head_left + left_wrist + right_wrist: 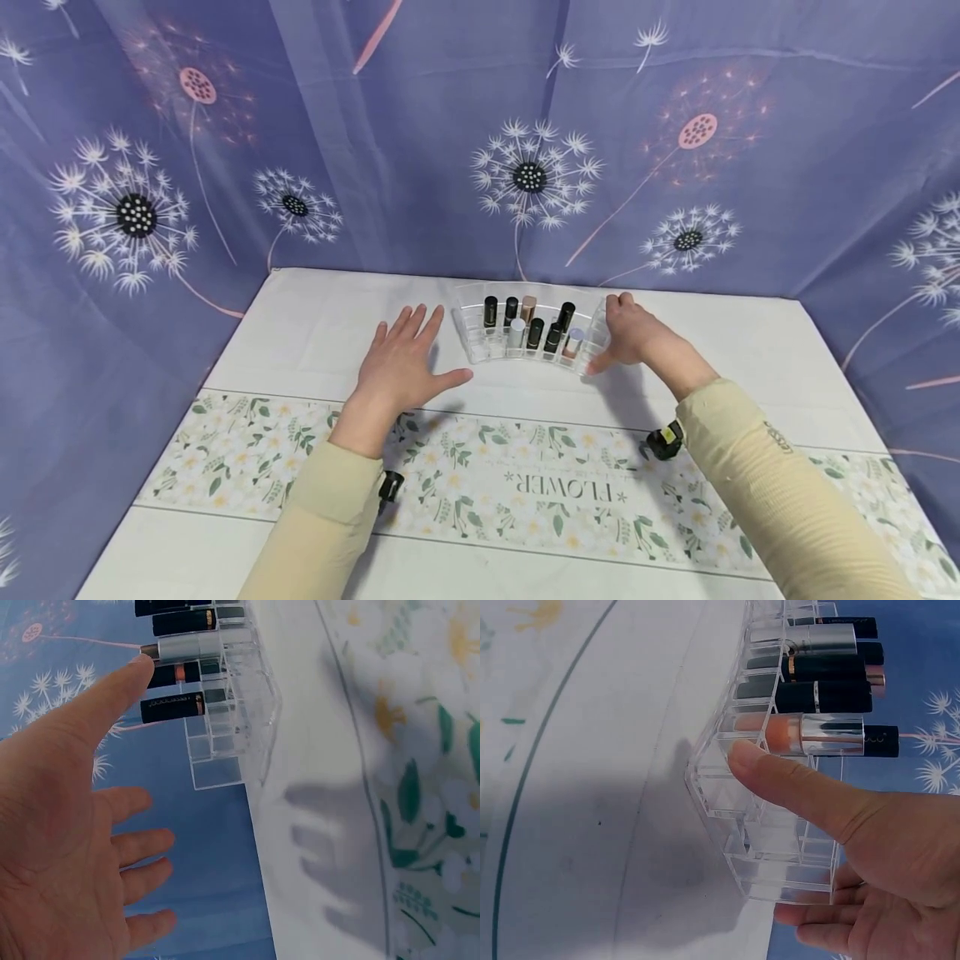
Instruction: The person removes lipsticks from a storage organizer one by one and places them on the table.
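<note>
A clear plastic lipstick organizer with a curved front stands on the table near the back curtain. In its slots are several upright tubes: black lipsticks, a silver one, a rose-gold one and a clear-and-peach one. My right hand grips the organizer's right end, thumb at the front and fingers round the far side. Off the left end, my left hand hovers with fingers spread and thumb pointing toward the organizer, holding nothing. In the left wrist view, the left thumb overlaps the tubes.
Under both forearms runs a floral strip with the word FLOWER on the white table. A purple dandelion-print curtain hangs behind and at both sides. Dark wrist cameras sit below each cuff.
</note>
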`<action>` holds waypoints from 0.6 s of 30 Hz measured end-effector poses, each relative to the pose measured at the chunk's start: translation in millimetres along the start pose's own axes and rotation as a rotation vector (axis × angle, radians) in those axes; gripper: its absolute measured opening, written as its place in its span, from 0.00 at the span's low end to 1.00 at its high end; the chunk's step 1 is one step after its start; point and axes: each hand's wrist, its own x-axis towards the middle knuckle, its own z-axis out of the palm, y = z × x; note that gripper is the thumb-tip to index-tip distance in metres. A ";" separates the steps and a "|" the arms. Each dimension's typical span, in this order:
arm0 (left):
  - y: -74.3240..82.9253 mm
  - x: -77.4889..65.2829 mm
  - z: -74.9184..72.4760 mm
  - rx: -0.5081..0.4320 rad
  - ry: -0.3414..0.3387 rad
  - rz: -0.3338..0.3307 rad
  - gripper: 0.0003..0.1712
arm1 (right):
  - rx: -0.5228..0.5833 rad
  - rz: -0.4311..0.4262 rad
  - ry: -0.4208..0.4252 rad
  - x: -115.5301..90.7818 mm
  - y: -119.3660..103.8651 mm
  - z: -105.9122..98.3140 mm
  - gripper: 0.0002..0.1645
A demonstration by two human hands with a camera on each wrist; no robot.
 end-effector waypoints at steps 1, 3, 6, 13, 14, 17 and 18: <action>2.0 2.2 -0.5 0.003 0.011 0.010 0.63 | 0.001 0.001 0.000 -0.1 0.1 0.1 0.81; 6.8 6.8 -1.7 0.005 0.033 0.032 0.63 | 0.001 0.003 0.001 -0.1 0.8 0.5 0.81; 14.7 14.9 -3.6 -0.004 0.061 0.062 0.63 | 0.004 0.003 0.006 -0.1 1.4 1.0 0.81; 29.7 31.6 -8.5 0.014 0.092 0.107 0.62 | 0.010 0.004 0.006 1.4 1.8 2.4 0.81; 31.1 33.4 -9.3 0.013 0.096 0.112 0.62 | 0.011 0.004 0.006 1.4 1.8 2.4 0.81; 34.0 38.0 -11.9 -0.007 0.105 0.125 0.62 | 0.014 0.002 0.009 1.1 1.4 2.2 0.81; 34.5 39.5 -12.4 -0.015 0.108 0.132 0.62 | 0.014 0.002 0.009 0.7 1.1 1.9 0.81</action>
